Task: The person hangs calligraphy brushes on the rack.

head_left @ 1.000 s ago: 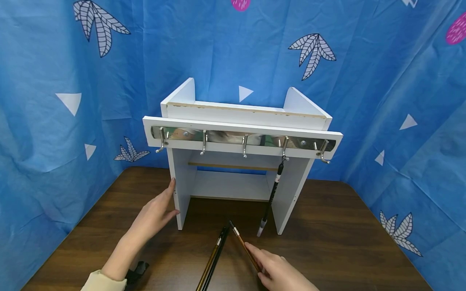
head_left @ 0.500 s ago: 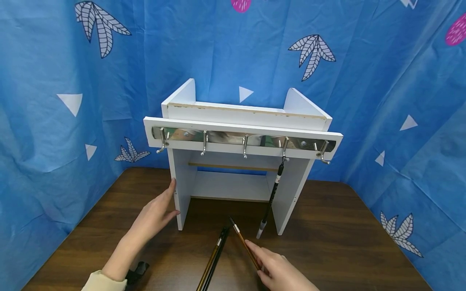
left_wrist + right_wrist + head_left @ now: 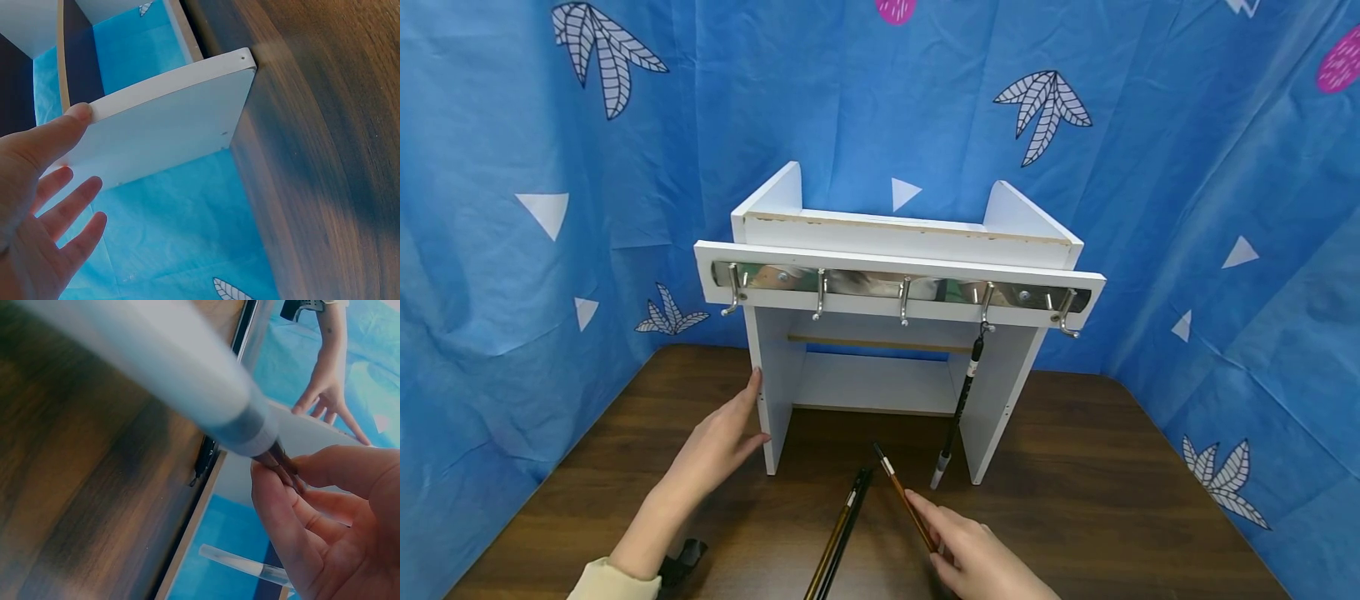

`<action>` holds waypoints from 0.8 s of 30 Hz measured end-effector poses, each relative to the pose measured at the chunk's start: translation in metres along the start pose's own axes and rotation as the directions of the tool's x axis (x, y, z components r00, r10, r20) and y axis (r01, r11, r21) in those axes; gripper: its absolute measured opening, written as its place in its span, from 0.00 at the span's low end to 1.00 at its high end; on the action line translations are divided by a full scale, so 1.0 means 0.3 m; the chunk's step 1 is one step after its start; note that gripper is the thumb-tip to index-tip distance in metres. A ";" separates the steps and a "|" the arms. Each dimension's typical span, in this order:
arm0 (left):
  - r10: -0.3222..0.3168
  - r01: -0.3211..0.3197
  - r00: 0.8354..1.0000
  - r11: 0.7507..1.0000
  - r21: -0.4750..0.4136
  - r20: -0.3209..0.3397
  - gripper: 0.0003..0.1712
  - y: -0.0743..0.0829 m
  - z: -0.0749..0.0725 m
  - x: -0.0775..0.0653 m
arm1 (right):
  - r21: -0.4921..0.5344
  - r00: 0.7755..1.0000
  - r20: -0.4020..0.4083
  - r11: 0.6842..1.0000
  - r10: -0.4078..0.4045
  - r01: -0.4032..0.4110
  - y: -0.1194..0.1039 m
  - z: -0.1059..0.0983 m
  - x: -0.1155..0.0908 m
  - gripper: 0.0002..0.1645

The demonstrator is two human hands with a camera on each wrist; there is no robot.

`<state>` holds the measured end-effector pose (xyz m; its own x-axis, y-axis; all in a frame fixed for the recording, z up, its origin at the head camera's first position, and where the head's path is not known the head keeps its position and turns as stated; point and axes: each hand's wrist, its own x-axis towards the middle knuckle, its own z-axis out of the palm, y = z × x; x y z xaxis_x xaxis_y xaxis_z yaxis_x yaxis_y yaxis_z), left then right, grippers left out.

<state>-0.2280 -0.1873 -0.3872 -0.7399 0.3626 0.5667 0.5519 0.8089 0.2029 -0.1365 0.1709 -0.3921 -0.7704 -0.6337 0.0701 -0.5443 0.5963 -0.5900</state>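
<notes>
My left hand [image 3: 715,446] is at the left side panel [image 3: 771,392] of a white shelf unit. In the left wrist view the thumb [image 3: 78,115] touches the panel's front edge while the other fingers spread out beside its outer face. Low over the table, my right hand [image 3: 973,554] pinches a calligraphy brush [image 3: 898,485] by its brown handle, black end pointing toward the shelf. A pale cap [image 3: 187,375] covers the brush's near end in the right wrist view. To its left, two more brushes [image 3: 838,537], one brownish and one black, lie side by side.
Across the shelf's front runs a white board with a metal rail of several hooks [image 3: 904,302]. A black capped brush [image 3: 962,396] hangs from the second hook from the right. Blue patterned cloth [image 3: 880,108] surrounds the dark wooden table [image 3: 1075,483].
The brush in my right hand has shifted very slightly, its black end a little farther toward the shelf. My left hand has stayed in place.
</notes>
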 end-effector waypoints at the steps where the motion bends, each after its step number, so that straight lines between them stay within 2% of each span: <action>1: -0.001 0.001 1.000 1.000 0.000 0.000 0.61 0.000 0.000 0.000 | 0.003 1.000 0.000 1.000 0.002 -0.002 -0.001 -0.001 0.000 0.41; 15: -0.006 0.006 1.000 1.000 -0.003 0.005 0.61 0.004 -0.004 0.000 | 0.032 1.000 -0.004 0.999 -0.011 0.011 -0.009 -0.010 0.002 0.42; 24: -0.008 0.008 1.000 1.000 0.002 0.008 0.61 0.002 -0.003 0.000 | 0.018 0.998 -0.044 0.999 -0.038 0.039 -0.018 -0.011 0.000 0.43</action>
<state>-0.2272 -0.1871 -0.3862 -0.7471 0.3600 0.5588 0.5456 0.8123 0.2060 -0.1347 0.1692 -0.3864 -0.7629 -0.6337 0.1284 -0.5679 0.5619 -0.6015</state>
